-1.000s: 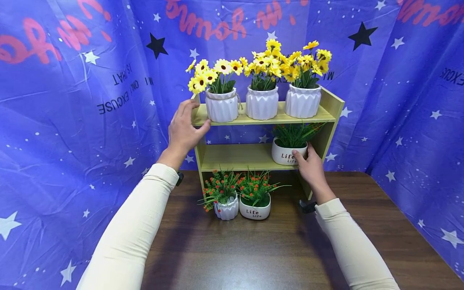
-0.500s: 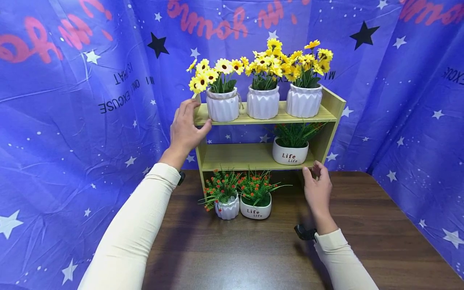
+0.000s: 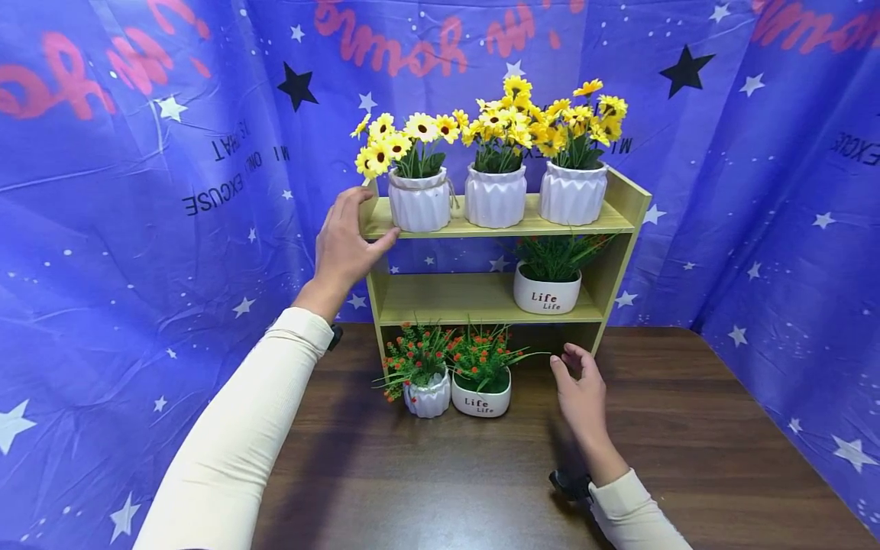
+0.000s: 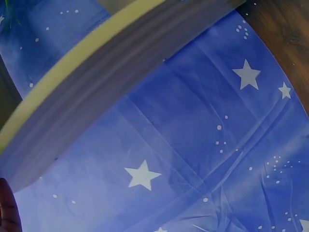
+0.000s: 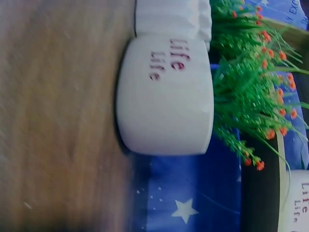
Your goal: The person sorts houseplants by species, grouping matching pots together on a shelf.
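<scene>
My left hand [image 3: 344, 243] holds the upper left corner of a light wooden shelf [image 3: 447, 296]; its thumb lies by the top board's front edge. In the left wrist view, part of a finger shows beside the side panel [image 4: 91, 79]. Low in front of the shelf's right side, my right hand [image 3: 581, 393] hangs above the table, thumb and fingers apart around nothing. Nearest to it is a white "Life" planter [image 3: 481, 399] with red-flowered greenery, also large in the right wrist view. Another "Life" planter [image 3: 547, 293] stands at the right of the middle board.
Three white fluted pots of yellow flowers [image 3: 496, 200] line the top board. A fluted pot with red flowers [image 3: 428, 396] touches the lower "Life" planter's left side. Blue starry cloth [image 3: 172, 305] hangs behind and beside the brown wooden table [image 3: 426, 473].
My right hand has let go of the "Life" planter on the middle board and dropped down toward the table. My left hand stays at the shelf's corner.
</scene>
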The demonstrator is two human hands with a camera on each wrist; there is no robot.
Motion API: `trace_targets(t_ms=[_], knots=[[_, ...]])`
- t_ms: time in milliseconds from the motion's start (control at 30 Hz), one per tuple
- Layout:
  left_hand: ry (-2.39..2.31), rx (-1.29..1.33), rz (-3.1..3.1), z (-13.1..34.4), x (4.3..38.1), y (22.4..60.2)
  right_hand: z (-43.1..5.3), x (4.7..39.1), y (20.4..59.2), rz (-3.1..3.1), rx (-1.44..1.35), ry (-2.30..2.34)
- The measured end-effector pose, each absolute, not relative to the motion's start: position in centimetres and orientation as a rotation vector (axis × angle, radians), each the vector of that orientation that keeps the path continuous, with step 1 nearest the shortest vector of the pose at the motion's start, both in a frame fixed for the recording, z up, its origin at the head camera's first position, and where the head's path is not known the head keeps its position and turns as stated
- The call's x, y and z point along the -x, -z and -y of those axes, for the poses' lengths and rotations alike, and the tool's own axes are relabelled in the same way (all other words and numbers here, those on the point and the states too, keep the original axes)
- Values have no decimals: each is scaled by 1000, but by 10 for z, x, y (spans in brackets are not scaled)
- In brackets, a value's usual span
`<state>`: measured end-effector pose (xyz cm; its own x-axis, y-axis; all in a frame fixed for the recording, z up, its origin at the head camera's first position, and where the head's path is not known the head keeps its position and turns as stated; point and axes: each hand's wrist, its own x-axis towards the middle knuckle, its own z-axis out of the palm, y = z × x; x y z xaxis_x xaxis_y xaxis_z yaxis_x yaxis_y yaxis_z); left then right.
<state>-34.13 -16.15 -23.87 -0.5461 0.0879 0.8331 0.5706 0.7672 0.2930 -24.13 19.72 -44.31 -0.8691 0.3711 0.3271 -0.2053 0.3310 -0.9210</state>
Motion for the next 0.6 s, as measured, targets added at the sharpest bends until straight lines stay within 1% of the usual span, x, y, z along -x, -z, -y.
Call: trace_targets(t_ms=[233, 600], knots=[[766, 559, 1970, 168, 351, 241, -187, 237, 454, 2160, 119, -1594], [921, 550, 1925, 164, 355, 252, -173, 233, 467, 2250, 58, -1667]])
